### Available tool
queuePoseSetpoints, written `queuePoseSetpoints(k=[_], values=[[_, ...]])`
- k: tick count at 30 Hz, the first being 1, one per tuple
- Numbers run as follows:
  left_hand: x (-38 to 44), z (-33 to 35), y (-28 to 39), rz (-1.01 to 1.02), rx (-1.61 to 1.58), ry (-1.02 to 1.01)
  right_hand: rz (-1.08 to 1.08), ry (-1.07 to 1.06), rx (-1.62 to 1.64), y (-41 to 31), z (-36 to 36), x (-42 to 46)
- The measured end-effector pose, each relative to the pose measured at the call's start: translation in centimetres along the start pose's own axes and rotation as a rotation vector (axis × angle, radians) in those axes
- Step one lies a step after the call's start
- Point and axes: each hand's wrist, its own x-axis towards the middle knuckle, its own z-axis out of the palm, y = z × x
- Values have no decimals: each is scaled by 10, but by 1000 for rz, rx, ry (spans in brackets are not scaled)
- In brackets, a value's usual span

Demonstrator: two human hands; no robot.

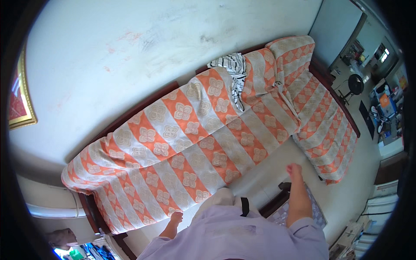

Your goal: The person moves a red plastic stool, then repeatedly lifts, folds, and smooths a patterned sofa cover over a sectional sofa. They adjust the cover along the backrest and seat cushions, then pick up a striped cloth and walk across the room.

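Both arms hang apart at the sides of a light purple shirt (234, 234). Near the front edge of a long sofa (195, 149) is my left hand (176, 217), its fingers curled and nothing visible in it. My right hand (294, 169) hangs over the tiled floor, fingers also curled, with no object seen in it. An orange and white cover with a flower pattern lies over the sofa. Across the backrest drapes a black and white striped cloth (238, 76). A black strap (244, 206) shows at the shirt's hem.
A covered sofa section (325, 130) turns the corner at right. Beside my right arm stands a low table with a dark wooden edge (274, 204). A black fan (355, 84) stands farther off, near a cluttered surface (386, 104). A gold-framed picture (27, 107) hangs on the left wall.
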Motion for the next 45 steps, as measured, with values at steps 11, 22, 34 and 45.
queuePoseSetpoints(k=[11, 22, 34, 45], values=[[-2, 179, 156, 396, -28, 460, -273, -712, -276, -264, 404, 99], [-10, 330, -36, 79, 72, 877, -547, -472, -550, -305, 582, 286], [15, 323, 339, 802, 556, 1121, -48, -1345, -1404, -282, 318, 60], [81, 139, 522, 657, 1377, 1498, -1601, -1113, -870, -216, 601, -1]])
